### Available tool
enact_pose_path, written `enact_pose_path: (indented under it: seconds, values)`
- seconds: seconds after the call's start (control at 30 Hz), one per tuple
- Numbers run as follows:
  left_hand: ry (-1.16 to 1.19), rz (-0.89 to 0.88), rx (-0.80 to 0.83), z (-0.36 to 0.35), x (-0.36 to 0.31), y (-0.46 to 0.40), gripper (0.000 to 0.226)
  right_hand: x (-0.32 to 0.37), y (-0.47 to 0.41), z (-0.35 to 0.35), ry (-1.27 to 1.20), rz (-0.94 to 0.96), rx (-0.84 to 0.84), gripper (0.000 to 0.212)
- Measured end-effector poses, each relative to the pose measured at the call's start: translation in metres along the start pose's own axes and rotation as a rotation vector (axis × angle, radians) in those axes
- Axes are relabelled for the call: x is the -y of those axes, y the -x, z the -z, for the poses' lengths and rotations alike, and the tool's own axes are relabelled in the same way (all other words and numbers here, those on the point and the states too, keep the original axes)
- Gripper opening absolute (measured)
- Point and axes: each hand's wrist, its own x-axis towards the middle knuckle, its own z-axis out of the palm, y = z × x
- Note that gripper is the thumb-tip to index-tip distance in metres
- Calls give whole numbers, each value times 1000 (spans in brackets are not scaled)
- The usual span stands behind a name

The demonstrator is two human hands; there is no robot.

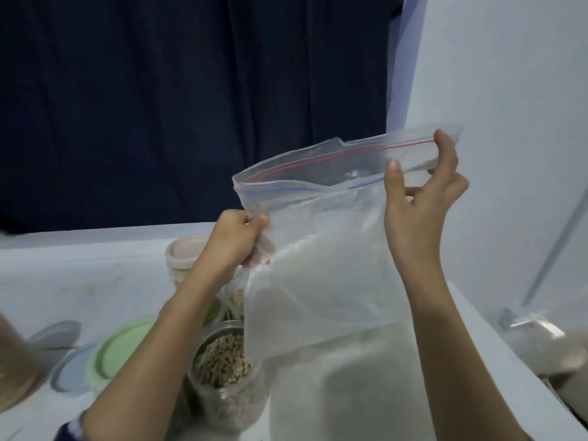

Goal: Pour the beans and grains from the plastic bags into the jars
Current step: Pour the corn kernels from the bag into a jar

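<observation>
The left hand [238,238] has its fingers [257,221] curled tight, pinching the left edge of a clear zip bag [318,249] just below its blue seal line. The right hand [420,198] pinches the bag's top right corner, thumb in front and fingers behind the plastic near the red seal strip. Between the two hands the bag hangs raised above the desk [95,275], its mouth gaping open at the top; the plastic looks cloudy and what it holds cannot be made out. Just below the bag's lower left corner stands an open jar [222,367] holding brownish grains. Behind the left forearm sits a jar with a pink lid [187,251]. A green lid [117,351] and a grey lid [68,374] lie on the desk to the left. Another filled bag [541,345] rests at the right edge.
</observation>
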Motion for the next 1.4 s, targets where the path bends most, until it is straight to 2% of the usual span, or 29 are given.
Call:
enact_pose_path:
  seconds: [0.13, 0.27, 0.3, 0.43, 0.6, 0.67, 0.73, 0.83, 0.93, 1.03, 1.1, 1.23, 1.3, 1.4]
  values:
    - [-108, 48, -5, -28, 8, 8, 34, -26, 7, 6, 84, 24, 3, 65]
    - [-379, 80, -65, -61, 22, 16, 19, -72, 27, 17, 176, -140, 171, 70]
    - [-442, 86, -92, -70, 28, 18, 18, -84, 35, 21, 210, -194, 227, 69]
    - [-686, 60, -129, -102, 62, 27, 39, -137, 69, 35, 393, -291, 420, 56]
    - [-746, 23, -221, -114, 95, 34, 29, -177, 91, 44, 574, -258, 569, 36]
    - [-732, 36, -202, -115, 96, 40, 36, -185, 96, 47, 704, -229, 594, 30]
    - [-855, 49, -137, -115, 95, 41, 41, -191, 99, 49, 894, -233, 600, 29]
    - [-1147, 60, -48, -118, 95, 41, 29, -197, 96, 55, 1121, -326, 568, 36]
    - [-1231, 11, -22, -129, 95, 37, 26, -199, 89, 60, 1204, -443, 568, 42]
    - [-1221, -177, 100, -150, 99, 25, 32, -198, 86, 62, 1224, -533, 610, 38]
    - [-1170, -252, 233, -164, 110, 18, 37, -197, 86, 64, 1218, -506, 600, 38]
    - [-1018, -256, 376, -182, 132, 18, 48, -199, 88, 66, 1084, -359, 524, 44]
    - [-954, -264, 382, -185, 139, 19, 47, -199, 89, 62, 927, -234, 433, 47]
    - [-984, -220, 343, -185, 144, 18, 41, -203, 89, 51, 809, -57, 349, 52]
